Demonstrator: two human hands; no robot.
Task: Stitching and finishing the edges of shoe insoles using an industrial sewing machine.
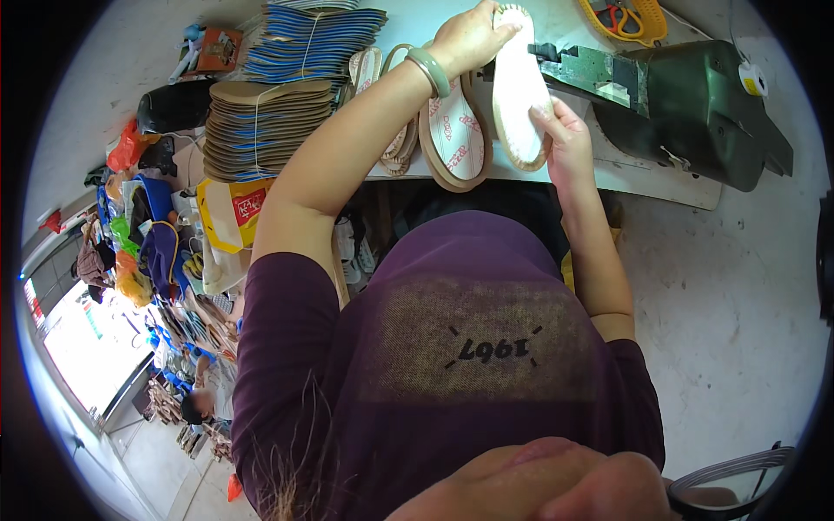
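Both my hands hold one pale shoe insole (519, 91) lengthwise above the table. My left hand (469, 39), with a green bangle at its wrist, grips the far end, where the edge shows small pleats. My right hand (565, 135) pinches the near end by its right edge, thumb on top and fingers partly hidden. Just left of it lie stacked insoles (455, 135) with a reddish print on white, the top ones partly behind my left arm. The metal arm of a dark green machine (704, 104) reaches toward the held insole from the right.
Tied stacks of brown and blue sole boards (268, 130) stand left on the white table (686, 187). A yellow basket (647, 30) with orange-handled scissors sits at the far right. Bags and piled goods crowd the left, where another person (208, 404) is at a distance.
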